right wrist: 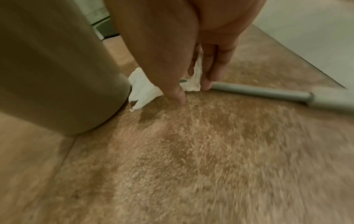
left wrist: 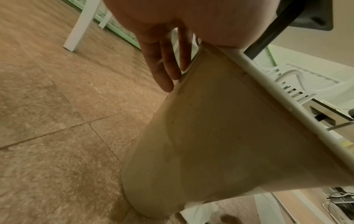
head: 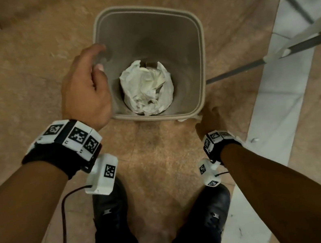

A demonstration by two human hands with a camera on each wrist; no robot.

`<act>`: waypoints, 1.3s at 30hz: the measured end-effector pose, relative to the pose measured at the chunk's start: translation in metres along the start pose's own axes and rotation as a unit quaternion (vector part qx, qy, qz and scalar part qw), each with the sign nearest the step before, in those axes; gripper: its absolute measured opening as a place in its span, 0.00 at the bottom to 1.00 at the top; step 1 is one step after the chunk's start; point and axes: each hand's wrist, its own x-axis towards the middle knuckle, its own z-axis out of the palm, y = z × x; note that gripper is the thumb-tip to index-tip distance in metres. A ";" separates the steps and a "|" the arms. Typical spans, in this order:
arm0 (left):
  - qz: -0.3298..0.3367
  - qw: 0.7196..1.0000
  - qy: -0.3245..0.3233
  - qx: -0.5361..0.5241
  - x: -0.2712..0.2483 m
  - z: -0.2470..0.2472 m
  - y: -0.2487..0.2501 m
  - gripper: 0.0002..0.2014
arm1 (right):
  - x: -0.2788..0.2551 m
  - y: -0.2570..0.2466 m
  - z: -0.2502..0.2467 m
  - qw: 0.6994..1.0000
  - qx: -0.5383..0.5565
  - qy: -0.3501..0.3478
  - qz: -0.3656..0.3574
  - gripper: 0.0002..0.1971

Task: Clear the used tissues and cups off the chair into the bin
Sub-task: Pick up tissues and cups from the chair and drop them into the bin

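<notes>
Fingers (right wrist: pixel 180 94) half-hiding floor tissue (right wrist: pixel 142 89)

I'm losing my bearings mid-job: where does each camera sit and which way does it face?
Head: high up, looking straight down into the bin with tissue; both forearms, shoes show.
Left wrist: beside the bin's outer wall, facing along the left hand, whose straight fingers touch the rim.
Right wrist: near the floor, facing the right hand reaching a fallen tissue by a grey pole.
Shared: all three see the bin.
</notes>
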 end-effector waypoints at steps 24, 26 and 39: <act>-0.113 0.991 0.003 0.069 -0.023 -0.056 0.004 0.19 | -0.052 -0.078 -0.076 0.979 0.154 -0.003 -0.133 0.16; -0.142 0.987 -0.006 0.072 -0.032 -0.050 -0.007 0.20 | -0.056 -0.070 -0.076 0.969 0.218 0.007 -0.115 0.15; -0.234 0.970 -0.034 0.062 -0.043 -0.053 0.050 0.22 | -0.166 -0.133 -0.201 0.940 0.156 0.011 -0.302 0.07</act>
